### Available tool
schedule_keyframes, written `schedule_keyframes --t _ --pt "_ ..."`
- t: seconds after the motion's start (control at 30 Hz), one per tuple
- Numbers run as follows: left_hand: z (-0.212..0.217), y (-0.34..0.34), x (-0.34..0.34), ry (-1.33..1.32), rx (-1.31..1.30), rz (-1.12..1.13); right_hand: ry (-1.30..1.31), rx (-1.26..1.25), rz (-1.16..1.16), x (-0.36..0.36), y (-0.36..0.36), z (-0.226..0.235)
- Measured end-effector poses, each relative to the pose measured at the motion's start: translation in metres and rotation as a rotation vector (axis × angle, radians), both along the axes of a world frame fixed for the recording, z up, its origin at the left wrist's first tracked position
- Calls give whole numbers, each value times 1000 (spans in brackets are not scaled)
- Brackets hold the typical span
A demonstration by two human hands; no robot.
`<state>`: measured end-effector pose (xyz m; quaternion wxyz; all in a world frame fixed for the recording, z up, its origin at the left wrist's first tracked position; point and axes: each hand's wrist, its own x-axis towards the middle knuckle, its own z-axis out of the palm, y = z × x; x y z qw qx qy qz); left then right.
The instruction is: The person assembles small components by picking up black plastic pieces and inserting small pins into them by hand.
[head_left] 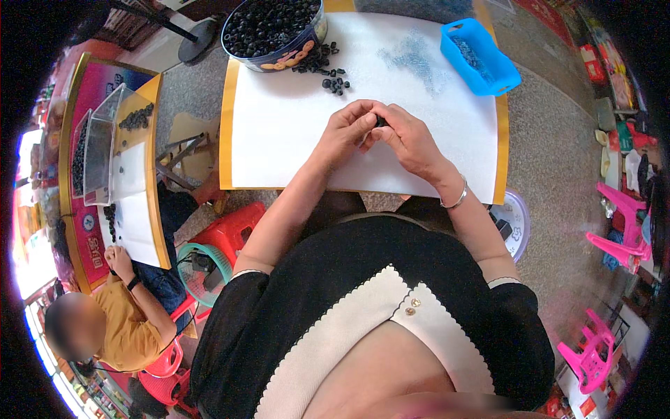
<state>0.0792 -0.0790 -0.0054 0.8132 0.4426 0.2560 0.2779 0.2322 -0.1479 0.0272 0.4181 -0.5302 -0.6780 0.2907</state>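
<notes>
Over the white-covered table [279, 140], my left hand [347, 131] and my right hand [412, 140] meet at the fingertips. Between them they pinch a small black piece [380, 121], mostly covered by the fingers, so its exact shape is hidden. Beyond my left hand, loose black parts [335, 85], some round and some short and blocky, lie on the white sheet. They trail from a large tub [307, 45] heaped with similar black parts. Past my right hand, tiny bluish pieces [415, 59] are scattered thinly.
At the far right a blue plastic basket [504, 82] holds more tiny pieces. Left of me, a person [132, 321] works at another table [139, 230] with black parts and a transparent bin [105, 153]. A green basket [202, 304] and red stool [241, 227] stand between us.
</notes>
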Motion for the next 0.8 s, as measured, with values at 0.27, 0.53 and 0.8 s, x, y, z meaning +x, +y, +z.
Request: schedule_keyframes --t 0.27,0.53,0.8 --pt "11 -15 16 225 691 213 -71 -78 -64 -9 3 -15" --pt "3 -12 28 162 441 253 -114 -149 -97 -10 9 -38" --pt "19 4 21 159 -52 241 131 -301 -110 11 14 4"
